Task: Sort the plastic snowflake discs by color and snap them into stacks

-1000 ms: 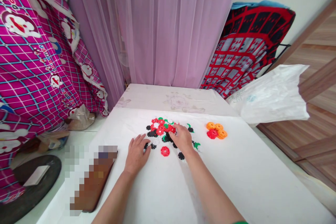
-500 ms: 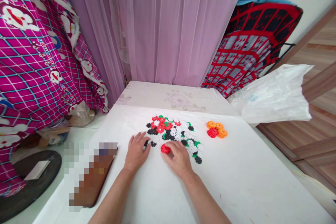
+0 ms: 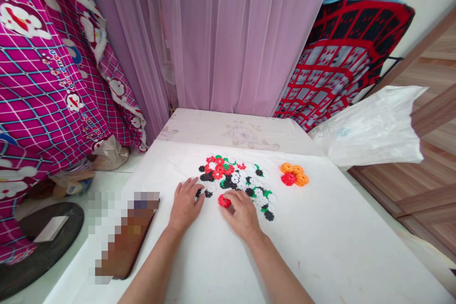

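Observation:
A pile of small flower-shaped plastic discs (image 3: 235, 178) in red, black, white and green lies on the white table (image 3: 320, 242). My left hand (image 3: 185, 204) rests flat on the table at the pile's near left edge, fingers stretched out. My right hand (image 3: 242, 212) is curled with its fingertips pinched on a single red disc (image 3: 223, 201) just in front of the pile. A joined cluster of orange discs with one red disc (image 3: 294, 175) sits apart to the right.
A brown flat object (image 3: 124, 242), partly blurred, lies on the table's left side. A white plastic bag (image 3: 374, 128) sits at the right, a pink curtain (image 3: 228, 33) behind. Patterned blankets hang left and right. A dark round tray (image 3: 39, 247) sits on the floor at the left.
My right hand has pulled back from the middle of the pile to the lone red disc in front of it and closed its fingers on it. My left hand has stayed put.

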The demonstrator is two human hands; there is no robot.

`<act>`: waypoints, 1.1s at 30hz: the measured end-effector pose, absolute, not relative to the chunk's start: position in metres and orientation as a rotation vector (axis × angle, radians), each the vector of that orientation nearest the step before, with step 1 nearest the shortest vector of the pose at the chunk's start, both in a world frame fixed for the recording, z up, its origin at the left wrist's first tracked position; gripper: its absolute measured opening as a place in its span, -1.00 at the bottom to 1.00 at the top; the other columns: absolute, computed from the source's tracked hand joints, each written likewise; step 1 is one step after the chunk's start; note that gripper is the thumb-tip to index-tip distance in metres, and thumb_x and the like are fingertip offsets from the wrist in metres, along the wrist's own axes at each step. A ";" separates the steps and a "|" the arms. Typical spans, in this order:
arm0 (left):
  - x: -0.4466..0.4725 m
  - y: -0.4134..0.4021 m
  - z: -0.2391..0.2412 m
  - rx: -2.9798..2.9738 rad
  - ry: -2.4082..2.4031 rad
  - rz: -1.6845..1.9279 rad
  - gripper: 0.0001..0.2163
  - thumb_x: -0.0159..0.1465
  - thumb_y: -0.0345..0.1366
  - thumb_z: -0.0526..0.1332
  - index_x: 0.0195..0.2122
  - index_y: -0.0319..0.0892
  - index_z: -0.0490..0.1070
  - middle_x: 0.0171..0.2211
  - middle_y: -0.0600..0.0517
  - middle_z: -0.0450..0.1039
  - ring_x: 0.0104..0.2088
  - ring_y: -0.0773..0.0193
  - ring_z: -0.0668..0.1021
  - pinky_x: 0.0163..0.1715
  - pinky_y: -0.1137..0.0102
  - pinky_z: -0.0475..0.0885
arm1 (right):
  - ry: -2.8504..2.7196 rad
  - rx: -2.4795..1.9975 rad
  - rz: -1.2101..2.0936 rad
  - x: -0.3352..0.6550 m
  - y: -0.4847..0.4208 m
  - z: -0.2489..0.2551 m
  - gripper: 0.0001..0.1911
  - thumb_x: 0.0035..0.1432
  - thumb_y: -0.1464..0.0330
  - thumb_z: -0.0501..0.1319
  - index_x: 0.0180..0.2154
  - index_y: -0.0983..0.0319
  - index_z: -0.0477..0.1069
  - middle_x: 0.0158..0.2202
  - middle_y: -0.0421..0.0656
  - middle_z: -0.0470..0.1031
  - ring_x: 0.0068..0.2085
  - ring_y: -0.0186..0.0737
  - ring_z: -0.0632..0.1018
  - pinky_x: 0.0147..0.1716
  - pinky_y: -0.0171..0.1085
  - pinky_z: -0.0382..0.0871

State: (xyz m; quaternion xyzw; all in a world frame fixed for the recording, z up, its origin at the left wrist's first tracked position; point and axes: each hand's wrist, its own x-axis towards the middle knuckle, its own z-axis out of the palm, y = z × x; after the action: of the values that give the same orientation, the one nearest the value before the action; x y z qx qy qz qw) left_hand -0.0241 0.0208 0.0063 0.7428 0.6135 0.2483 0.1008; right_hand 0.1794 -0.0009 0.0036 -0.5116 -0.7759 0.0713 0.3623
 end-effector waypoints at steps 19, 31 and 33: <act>-0.025 0.022 0.005 2.196 1.810 0.754 -0.79 0.27 -0.28 0.10 -0.13 -0.03 0.46 0.18 -0.05 0.39 0.24 0.00 0.34 0.23 -0.11 0.14 | -2.078 -1.462 0.107 0.169 0.065 0.027 -0.80 0.10 0.43 0.22 -0.19 0.16 0.50 -0.12 -0.12 0.55 -0.08 -0.10 0.48 -0.04 -0.17 0.33; -0.026 0.021 0.004 2.192 1.809 0.743 -0.78 0.29 -0.27 0.08 -0.12 -0.03 0.45 0.18 -0.04 0.38 0.26 0.00 0.32 0.25 -0.10 0.12 | -2.192 -1.635 0.109 0.154 0.087 0.036 -0.73 0.08 0.41 0.23 -0.13 0.20 0.48 -0.16 -0.08 0.55 -0.10 -0.07 0.47 -0.03 -0.17 0.31; -0.026 0.021 0.004 2.189 1.808 0.744 -0.79 0.29 -0.27 0.08 -0.12 -0.03 0.45 0.19 -0.04 0.38 0.26 0.01 0.32 0.25 -0.09 0.12 | -2.083 -1.632 0.142 0.160 0.079 0.034 -0.73 0.07 0.39 0.23 -0.13 0.19 0.48 -0.17 -0.09 0.56 -0.11 -0.09 0.49 -0.04 -0.17 0.32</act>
State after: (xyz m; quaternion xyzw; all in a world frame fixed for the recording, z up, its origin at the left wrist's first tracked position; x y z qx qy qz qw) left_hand -0.0256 0.0209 0.0041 0.7419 0.6127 0.2521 0.1032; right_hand 0.1604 0.0795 0.0340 -0.5972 -0.7625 0.0520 0.2433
